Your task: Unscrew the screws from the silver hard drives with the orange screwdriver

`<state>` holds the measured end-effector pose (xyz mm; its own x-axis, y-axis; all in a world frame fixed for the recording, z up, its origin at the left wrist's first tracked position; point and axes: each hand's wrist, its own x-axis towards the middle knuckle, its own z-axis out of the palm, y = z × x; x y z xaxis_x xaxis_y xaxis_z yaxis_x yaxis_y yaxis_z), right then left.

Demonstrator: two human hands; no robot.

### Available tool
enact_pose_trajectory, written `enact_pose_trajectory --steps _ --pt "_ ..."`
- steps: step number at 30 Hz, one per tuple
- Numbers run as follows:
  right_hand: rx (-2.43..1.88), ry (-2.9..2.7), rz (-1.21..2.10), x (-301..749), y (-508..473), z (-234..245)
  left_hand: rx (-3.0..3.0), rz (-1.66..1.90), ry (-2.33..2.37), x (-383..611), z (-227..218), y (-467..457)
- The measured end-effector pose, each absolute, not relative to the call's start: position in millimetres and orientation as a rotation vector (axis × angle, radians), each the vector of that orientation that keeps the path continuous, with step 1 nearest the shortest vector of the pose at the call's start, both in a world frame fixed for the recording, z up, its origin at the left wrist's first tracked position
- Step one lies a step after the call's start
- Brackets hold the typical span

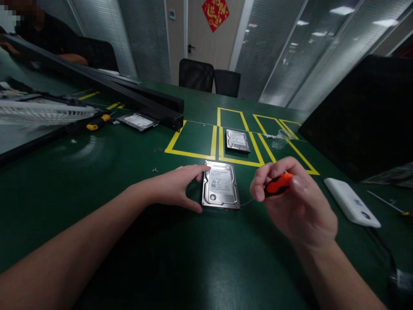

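A silver hard drive with a white label lies flat on the green table in front of me. My left hand is at its left side with thumb and fingers spread; the index fingertip reaches over the upper left edge, and the thumb is by the near left corner. In my right hand is a screwdriver with an orange and black handle. Its thin shaft points left, the tip at the drive's near right corner; whether it sits in a screw cannot be made out.
A second hard drive lies within yellow tape, another by a yellow-handled screwdriver. Small screws lie left. A clear plastic cup, white device, and dark monitor stand right. A person sits far left.
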<state>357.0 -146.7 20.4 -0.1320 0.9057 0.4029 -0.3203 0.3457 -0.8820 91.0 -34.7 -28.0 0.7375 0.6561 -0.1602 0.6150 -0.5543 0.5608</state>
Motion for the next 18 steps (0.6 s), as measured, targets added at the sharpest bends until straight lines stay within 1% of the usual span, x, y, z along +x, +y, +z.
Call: enact_pose_trajectory --steps 18 --pt "-0.643 -1.289 1.179 356.6 -148.2 19.1 2.341 0.096 0.947 90.0 -29.6 -33.7"
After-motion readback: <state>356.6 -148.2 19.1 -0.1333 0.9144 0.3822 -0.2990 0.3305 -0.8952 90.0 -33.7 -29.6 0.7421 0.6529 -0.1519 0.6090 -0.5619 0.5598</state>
